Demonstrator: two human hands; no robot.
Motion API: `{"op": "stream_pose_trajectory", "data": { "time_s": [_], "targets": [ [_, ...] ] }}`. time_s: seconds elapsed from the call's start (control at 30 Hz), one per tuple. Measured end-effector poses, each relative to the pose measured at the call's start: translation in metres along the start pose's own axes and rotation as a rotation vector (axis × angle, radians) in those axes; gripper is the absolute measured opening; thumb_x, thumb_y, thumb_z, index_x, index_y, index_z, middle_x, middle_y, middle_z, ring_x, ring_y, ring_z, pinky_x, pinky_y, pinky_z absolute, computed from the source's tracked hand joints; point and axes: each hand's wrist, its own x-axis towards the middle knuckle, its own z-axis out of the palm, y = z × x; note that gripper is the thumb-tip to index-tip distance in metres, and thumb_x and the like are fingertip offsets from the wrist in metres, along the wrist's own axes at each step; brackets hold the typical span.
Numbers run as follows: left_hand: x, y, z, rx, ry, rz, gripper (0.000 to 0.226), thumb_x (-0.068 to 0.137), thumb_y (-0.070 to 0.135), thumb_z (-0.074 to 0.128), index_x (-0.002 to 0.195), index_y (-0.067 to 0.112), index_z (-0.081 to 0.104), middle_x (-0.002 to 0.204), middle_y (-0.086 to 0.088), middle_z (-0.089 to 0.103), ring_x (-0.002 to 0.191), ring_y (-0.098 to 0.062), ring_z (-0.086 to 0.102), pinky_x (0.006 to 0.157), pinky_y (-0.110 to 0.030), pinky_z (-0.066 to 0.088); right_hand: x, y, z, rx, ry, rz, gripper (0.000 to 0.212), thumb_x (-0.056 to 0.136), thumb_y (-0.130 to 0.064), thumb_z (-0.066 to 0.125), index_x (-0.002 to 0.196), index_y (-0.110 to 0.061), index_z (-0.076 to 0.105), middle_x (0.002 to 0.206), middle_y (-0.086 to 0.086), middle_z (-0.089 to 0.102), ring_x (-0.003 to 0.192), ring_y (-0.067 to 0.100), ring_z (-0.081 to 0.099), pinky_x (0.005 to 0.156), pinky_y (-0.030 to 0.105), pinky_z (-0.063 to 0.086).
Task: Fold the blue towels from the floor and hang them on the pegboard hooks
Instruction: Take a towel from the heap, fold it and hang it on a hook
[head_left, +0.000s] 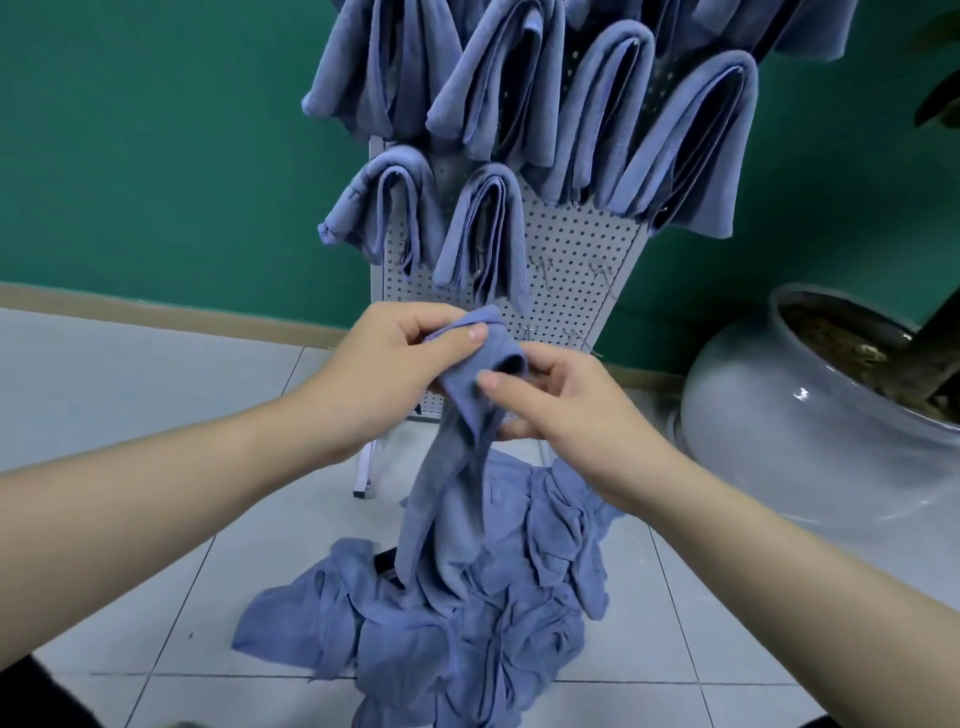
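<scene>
A blue towel (452, 499) hangs from both my hands in front of the white pegboard (571, 244). My left hand (395, 364) pinches its top edge between thumb and fingers. My right hand (561, 410) pinches the same bunched edge just to the right and lower. The towel's lower end trails into a crumpled pile of blue towels (467, 613) on the floor. Several folded blue towels (483, 234) hang over hooks on the upper pegboard. Bare hooks (602, 273) show on its lower right.
A large grey glazed plant pot (779, 415) stands close on the right, by the green wall (156, 156). The pegboard's white foot (363, 478) rests on the pale tiled floor (130, 395), left of the pile.
</scene>
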Motion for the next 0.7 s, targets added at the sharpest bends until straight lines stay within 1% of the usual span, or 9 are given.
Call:
{"op": "stream_pose_trajectory", "data": {
  "time_s": [0.1, 0.2, 0.33, 0.37, 0.43, 0.47, 0.53, 0.57, 0.7],
  "targets": [
    [-0.002, -0.003, -0.001, 0.090, -0.134, 0.036, 0.019, 0.093, 0.015, 0.065, 0.103, 0.024, 0.079, 0.098, 0.001, 0.073, 0.095, -0.006, 0.066, 0.089, -0.021, 0.050, 0.005, 0.002, -0.001, -0.113, 0.114, -0.051, 0.016, 0.096, -0.016, 0.073, 0.103, -0.001, 0.074, 0.093, 0.027, 0.072, 0.083, 0.024, 0.067, 0.083, 0.057, 0.061],
    [-0.003, -0.009, -0.001, 0.161, -0.160, 0.057, 0.041, 0.081, 0.018, 0.064, 0.117, 0.036, 0.073, 0.111, 0.000, 0.066, 0.103, -0.009, 0.063, 0.092, -0.023, 0.050, 0.008, 0.000, -0.006, -0.074, 0.212, -0.035, 0.015, 0.097, -0.010, 0.069, 0.092, 0.002, 0.075, 0.074, 0.018, 0.069, 0.069, 0.019, 0.062, 0.067, 0.041, 0.061],
    [-0.006, -0.025, 0.003, 0.155, -0.145, -0.116, 0.084, 0.064, 0.047, 0.083, 0.139, 0.030, 0.050, 0.127, 0.006, 0.063, 0.115, -0.006, 0.063, 0.096, -0.028, 0.055, 0.016, -0.017, -0.014, 0.051, 0.267, -0.077, 0.018, 0.098, -0.006, 0.065, 0.094, 0.011, 0.070, 0.084, 0.036, 0.064, 0.072, 0.026, 0.062, 0.070, 0.048, 0.059],
    [-0.008, -0.029, 0.005, 0.170, -0.190, -0.184, 0.083, 0.066, 0.049, 0.086, 0.138, 0.028, 0.052, 0.127, 0.007, 0.066, 0.116, -0.006, 0.064, 0.100, -0.030, 0.054, 0.019, -0.024, -0.017, 0.098, 0.276, -0.096, 0.019, 0.099, -0.006, 0.064, 0.094, 0.012, 0.068, 0.082, 0.036, 0.062, 0.070, 0.025, 0.061, 0.066, 0.043, 0.058],
    [-0.011, -0.037, 0.011, 0.191, -0.280, -0.291, 0.051, 0.083, 0.036, 0.084, 0.127, 0.021, 0.064, 0.117, 0.008, 0.074, 0.108, -0.006, 0.070, 0.097, -0.027, 0.056, 0.024, -0.038, -0.024, 0.191, 0.285, -0.126, 0.019, 0.101, -0.006, 0.062, 0.088, 0.006, 0.067, 0.074, 0.020, 0.062, 0.063, 0.020, 0.059, 0.059, 0.028, 0.052],
    [-0.013, -0.038, 0.016, 0.173, -0.299, -0.318, 0.031, 0.090, 0.026, 0.078, 0.118, 0.017, 0.068, 0.104, 0.010, 0.077, 0.094, -0.001, 0.071, 0.083, -0.018, 0.057, 0.026, -0.044, -0.027, 0.236, 0.278, -0.140, 0.017, 0.102, -0.007, 0.061, 0.089, 0.001, 0.068, 0.077, 0.016, 0.064, 0.064, 0.018, 0.059, 0.058, 0.024, 0.051],
    [-0.015, -0.036, 0.025, 0.142, -0.261, -0.310, 0.007, 0.097, 0.015, 0.068, 0.103, 0.013, 0.069, 0.078, 0.016, 0.074, 0.062, 0.008, 0.064, 0.052, -0.004, 0.045, 0.028, -0.052, -0.032, 0.306, 0.269, -0.162, 0.013, 0.103, -0.010, 0.061, 0.094, -0.005, 0.070, 0.087, 0.013, 0.067, 0.070, 0.017, 0.062, 0.062, 0.023, 0.052],
    [-0.016, -0.035, 0.027, 0.128, -0.236, -0.291, 0.004, 0.099, 0.014, 0.065, 0.101, 0.013, 0.069, 0.073, 0.018, 0.073, 0.058, 0.008, 0.062, 0.049, -0.004, 0.042, 0.029, -0.052, -0.034, 0.335, 0.259, -0.167, 0.013, 0.103, -0.011, 0.061, 0.095, -0.007, 0.070, 0.088, 0.011, 0.069, 0.072, 0.016, 0.063, 0.064, 0.023, 0.053],
    [-0.010, -0.023, 0.025, 0.010, -0.113, -0.185, 0.015, 0.100, 0.011, 0.061, 0.110, 0.015, 0.072, 0.106, 0.005, 0.079, 0.101, -0.010, 0.074, 0.083, -0.018, 0.056, 0.028, -0.039, -0.033, 0.292, 0.169, -0.105, 0.016, 0.101, -0.019, 0.065, 0.108, -0.007, 0.072, 0.097, 0.006, 0.076, 0.086, 0.014, 0.070, 0.081, 0.028, 0.058]
  ]
}}
